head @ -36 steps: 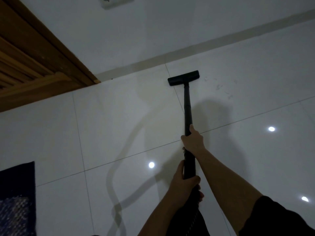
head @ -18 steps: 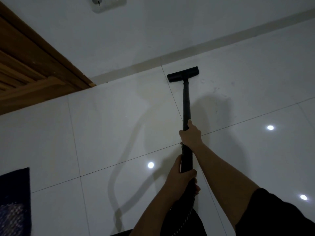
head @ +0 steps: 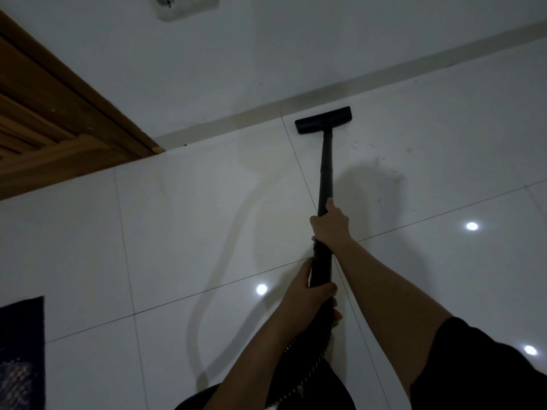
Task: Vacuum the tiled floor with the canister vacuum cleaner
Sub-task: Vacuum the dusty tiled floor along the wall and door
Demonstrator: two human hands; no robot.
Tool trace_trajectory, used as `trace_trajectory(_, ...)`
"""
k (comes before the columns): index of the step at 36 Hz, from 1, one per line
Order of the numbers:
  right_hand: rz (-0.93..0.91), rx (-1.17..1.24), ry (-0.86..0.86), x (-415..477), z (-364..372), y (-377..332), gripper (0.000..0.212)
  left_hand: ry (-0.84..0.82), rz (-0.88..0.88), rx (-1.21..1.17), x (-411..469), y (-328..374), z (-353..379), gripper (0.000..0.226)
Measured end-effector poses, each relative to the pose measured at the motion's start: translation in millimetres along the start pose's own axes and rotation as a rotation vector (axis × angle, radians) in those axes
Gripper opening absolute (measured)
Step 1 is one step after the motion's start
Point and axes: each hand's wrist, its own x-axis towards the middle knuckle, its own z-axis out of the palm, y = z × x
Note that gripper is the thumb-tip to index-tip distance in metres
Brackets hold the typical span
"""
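A black vacuum wand (head: 326, 167) runs from my hands out to a flat black floor head (head: 323, 120) that rests on the glossy white tiled floor (head: 183, 232), close to the skirting of the far wall. My right hand (head: 330, 221) grips the wand higher up, arm stretched forward. My left hand (head: 310, 297) holds its lower end, where the ribbed black hose (head: 310, 365) begins. The hose drops to the bottom edge of the frame; the canister is hidden.
A wooden door frame (head: 68, 93) fills the upper left. A white wall (head: 266, 54) with a socket (head: 186, 5) runs along the back. A dark rug corner (head: 22, 350) lies at the lower left. Faint smudges (head: 381, 164) mark the tile right of the wand.
The floor head has slid forward toward the wall skirting as both arms extended. The view has shifted slightly, bringing the wall socket further into frame.
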Motion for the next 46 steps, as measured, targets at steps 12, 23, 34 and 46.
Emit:
trace_trajectory(12, 0.029, 0.023, 0.01, 16.1, -11.0, -10.0, 0.073, -0.017, -0.01, -0.014, 18.0, 14.1, 2.3, 0.048)
trace_trajectory(23, 0.058, 0.052, 0.033, 6.2, -31.2, -0.5, 0.072, -0.041, 0.0, -0.012, 12.6, 9.7, 23.0, 0.049)
trace_trajectory(34, 0.063, 0.012, 0.038, -16.8, -47.9, 28.1, 0.071, -0.064, -0.013, 0.05, -5.5, -6.4, 45.6, 0.044)
trace_trajectory(46, 0.108, 0.053, 0.075, -47.7, -67.5, 67.6, 0.07, -0.127, -0.057, 0.042, -28.4, -32.0, 75.8, 0.048)
